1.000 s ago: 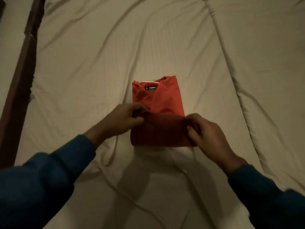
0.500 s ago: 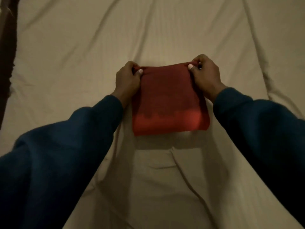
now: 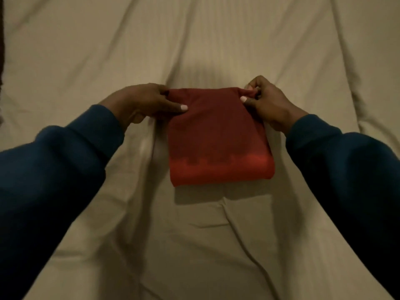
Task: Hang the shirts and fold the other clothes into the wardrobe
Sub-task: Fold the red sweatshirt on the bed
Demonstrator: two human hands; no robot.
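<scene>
A red shirt [image 3: 218,144] lies folded into a compact rectangle on the beige bed sheet [image 3: 86,61], in the middle of the head view. My left hand [image 3: 142,102] holds its far left corner, thumb laid on top of the cloth and fingers at the edge. My right hand [image 3: 264,100] pinches the far right corner between thumb and curled fingers. Both arms wear dark blue sleeves. The collar and label are hidden under the fold.
The wrinkled sheet spreads all around the shirt, with long creases running toward the near edge. A dark wooden bed frame [image 3: 1,46] shows as a thin strip at the far left edge.
The near half of the shirt was lifted and folded over the collar end, halving its length. Both hands moved away from me with the cloth and now hold its far corners.
</scene>
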